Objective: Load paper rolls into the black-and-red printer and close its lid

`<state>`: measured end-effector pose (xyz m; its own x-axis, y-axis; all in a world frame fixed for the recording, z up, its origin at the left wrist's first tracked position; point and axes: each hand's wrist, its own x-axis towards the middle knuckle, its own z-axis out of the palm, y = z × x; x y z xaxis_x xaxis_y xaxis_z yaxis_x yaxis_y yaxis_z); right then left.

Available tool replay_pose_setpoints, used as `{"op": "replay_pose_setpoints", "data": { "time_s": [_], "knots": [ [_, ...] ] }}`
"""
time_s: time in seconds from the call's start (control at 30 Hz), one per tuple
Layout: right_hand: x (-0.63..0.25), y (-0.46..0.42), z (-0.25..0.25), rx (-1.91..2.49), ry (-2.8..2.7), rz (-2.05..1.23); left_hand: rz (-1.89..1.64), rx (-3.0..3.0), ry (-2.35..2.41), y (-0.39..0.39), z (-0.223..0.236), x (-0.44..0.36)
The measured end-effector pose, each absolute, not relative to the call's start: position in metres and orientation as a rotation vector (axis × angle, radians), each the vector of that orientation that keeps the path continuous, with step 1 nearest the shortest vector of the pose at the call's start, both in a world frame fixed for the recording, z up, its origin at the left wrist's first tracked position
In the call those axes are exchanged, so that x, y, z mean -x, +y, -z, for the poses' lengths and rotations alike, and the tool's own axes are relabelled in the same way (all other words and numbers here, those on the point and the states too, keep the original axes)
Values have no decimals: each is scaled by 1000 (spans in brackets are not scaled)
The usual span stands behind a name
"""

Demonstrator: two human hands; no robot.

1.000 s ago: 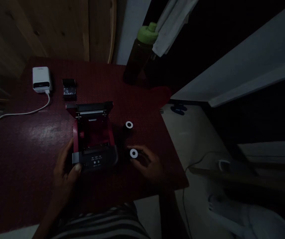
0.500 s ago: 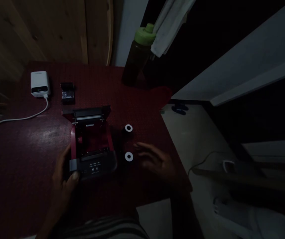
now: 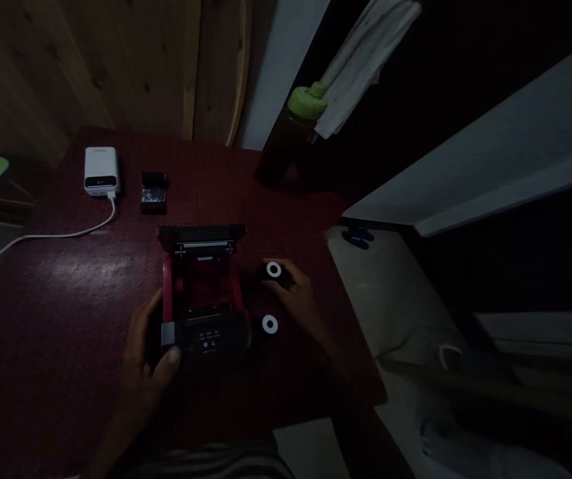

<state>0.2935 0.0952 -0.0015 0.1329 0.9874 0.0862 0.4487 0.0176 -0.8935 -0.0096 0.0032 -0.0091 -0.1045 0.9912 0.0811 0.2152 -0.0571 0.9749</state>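
Note:
A small printer [image 3: 219,338] with a dark red inside stands on the table, its black lid [image 3: 201,234] tilted up. At its near left corner my left hand [image 3: 143,352] grips the side, thumb on the front panel. To the printer's right are two small rolls with white ring ends. My right hand [image 3: 298,293] has its thumb and fingers closed around the far roll [image 3: 274,269]; the fingertips are dim. The near roll [image 3: 270,324] stands apart, just below that hand.
On the dark red table [image 3: 66,319] lie a white power bank [image 3: 101,171] with a white cable [image 3: 61,234] and a small black ribbon-like piece [image 3: 153,193]. A bottle with a green lid [image 3: 308,102] stands at the back, near a hanging white cloth [image 3: 366,66].
My right hand has moved from beside the near roll to the far roll and closed its fingers around it. My left hand stays on the printer. The whole view has shifted slightly.

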Motion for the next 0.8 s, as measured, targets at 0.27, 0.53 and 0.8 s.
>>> {"op": "replay_pose_setpoints", "data": {
  "time_s": [0.27,0.53,0.8],
  "knots": [
    [-277,53,-119,1408,-1922,-522,-1240,-1477,1341,4,9,11],
    [-182,83,-107,1366,-2693,-241,-1281,-1505,1322,1,14,7],
    [-166,109,-100,1629,-2694,-710,-1257,-1504,1307,0,13,7]
  ]
}}
